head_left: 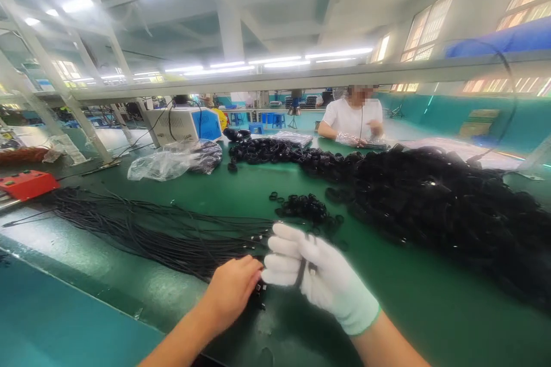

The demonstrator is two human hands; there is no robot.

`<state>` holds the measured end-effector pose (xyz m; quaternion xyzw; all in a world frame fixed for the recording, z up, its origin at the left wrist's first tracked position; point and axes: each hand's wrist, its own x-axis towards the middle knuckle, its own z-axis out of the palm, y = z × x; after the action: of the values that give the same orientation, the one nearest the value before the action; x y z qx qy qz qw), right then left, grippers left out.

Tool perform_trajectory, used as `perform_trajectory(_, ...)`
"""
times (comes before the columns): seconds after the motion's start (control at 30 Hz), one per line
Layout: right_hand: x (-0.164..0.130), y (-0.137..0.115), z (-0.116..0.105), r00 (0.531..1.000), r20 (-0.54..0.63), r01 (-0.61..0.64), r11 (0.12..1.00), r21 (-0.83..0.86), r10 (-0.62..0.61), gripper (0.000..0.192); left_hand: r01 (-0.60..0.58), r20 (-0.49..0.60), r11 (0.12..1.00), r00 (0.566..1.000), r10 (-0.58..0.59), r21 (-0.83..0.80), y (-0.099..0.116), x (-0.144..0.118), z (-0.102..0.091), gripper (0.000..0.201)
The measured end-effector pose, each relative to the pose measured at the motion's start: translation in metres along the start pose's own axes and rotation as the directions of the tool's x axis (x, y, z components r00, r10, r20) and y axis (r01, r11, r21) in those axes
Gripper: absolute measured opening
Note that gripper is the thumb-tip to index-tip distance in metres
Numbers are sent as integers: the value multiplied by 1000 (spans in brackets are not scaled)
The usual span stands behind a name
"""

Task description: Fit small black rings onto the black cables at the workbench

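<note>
My left hand [235,287], bare, lies over the near end of a long bundle of black cables [172,238]. Its fingers are closed together at the cable ends, with small metal-tipped plugs [260,287] showing beside them; the fingertips are partly hidden. Just to the right, my right hand [318,275] wears a white knit glove, with the thumb folded toward the curled fingers. A thin black cable piece [300,274] crosses its palm, and a small dark end shows near the thumb. Behind the glove lies a small pile of black rings [305,208].
A large heap of coiled black cables [430,200] covers the right side of the green table [258,183]. Clear plastic bags [172,159], a white and blue machine [185,125] and a red box [28,184] stand left. A person [355,114] works across the table beneath a metal shelf beam [275,85].
</note>
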<state>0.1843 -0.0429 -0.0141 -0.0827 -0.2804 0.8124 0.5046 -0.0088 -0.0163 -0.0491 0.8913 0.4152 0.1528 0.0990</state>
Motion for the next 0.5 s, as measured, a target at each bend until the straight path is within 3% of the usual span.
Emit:
perform_trajectory(0.13,2,2,-7,992,-124,16,992,-128,-32,22,-131,-4,977,991,134,166,35,-12,-6,22)
perform_trajectory(0.23,-1,14,-14,988,-131,-103,971,-218,75,31,-233,-72,961,967,245,149,41,0,-28,16)
perform_trajectory(0.3,-4,22,-18,973,-28,-231,950,-210,231,34,-255,-69,966,964,258,49,33,14,-45,14)
perform_trajectory(0.37,-7,30,-19,935,79,-331,929,-163,347,40,-223,-11,963,974,224,-153,22,25,-55,14)
perform_trajectory(0.43,-8,36,-17,910,122,-385,917,-105,396,49,-148,78,904,978,195,-400,11,33,-53,14)
perform_trajectory(0.5,-7,40,-15,905,127,-401,914,-63,406,52,-76,136,836,975,177,-543,2,35,-40,18)
